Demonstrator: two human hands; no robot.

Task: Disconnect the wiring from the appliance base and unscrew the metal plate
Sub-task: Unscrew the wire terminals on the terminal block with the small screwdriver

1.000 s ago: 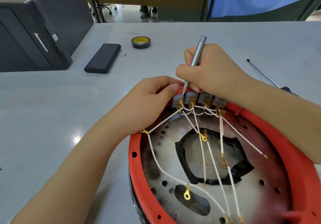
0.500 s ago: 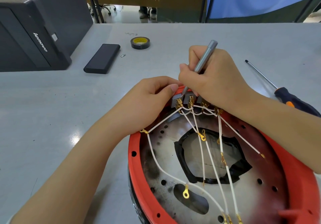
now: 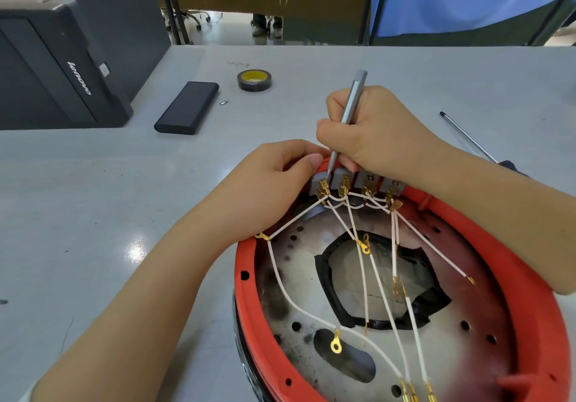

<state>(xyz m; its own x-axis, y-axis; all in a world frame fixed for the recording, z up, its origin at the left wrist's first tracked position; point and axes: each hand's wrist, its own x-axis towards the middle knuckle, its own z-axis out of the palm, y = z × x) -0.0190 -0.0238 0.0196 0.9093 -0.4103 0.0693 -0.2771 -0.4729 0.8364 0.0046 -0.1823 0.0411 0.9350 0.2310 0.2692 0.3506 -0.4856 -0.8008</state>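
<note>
Left hand gripping red base rim, right hand gripping small gray screwdriver. Best to keep tip straight on first terminal, push down, turn slowly.

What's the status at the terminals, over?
Right hand grips screwdriver, tip at leftmost terminal. Left hand steadies red base. White wires attached; nothing blocking.

Tape roll, black case, loose bit, Lenovo box
</note>
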